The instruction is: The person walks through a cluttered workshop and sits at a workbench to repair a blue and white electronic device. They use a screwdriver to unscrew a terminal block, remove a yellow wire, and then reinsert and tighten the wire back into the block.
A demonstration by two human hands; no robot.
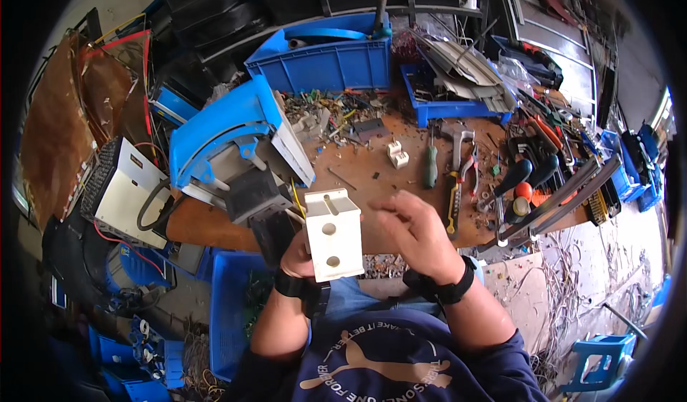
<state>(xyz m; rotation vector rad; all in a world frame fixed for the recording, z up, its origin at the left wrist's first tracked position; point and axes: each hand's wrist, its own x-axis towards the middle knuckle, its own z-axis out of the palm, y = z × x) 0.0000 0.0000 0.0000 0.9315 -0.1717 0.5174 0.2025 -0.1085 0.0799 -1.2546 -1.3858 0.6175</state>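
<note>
A white box-shaped plastic housing (334, 241) with two round holes in its face and a slot on top stands in front of me at the table's near edge. My left hand (293, 260) is closed on its left side, partly hidden behind it. Just right of the housing, apart from it, my right hand (421, 234) hovers with its fingers loosely stretched and nothing visible in them. A small white plastic piece (397, 156) lies on the wooden table (372, 177) beyond. Beside that piece is a green-handled screwdriver (431, 164).
A hammer (458, 141), red pliers (469, 166) and a yellow-black tool (454, 205) lie at the right. A blue machine (225, 134) stands left. Blue bins (322, 66) and small scrap line the back. Another blue bin (225, 316) sits below the table's left.
</note>
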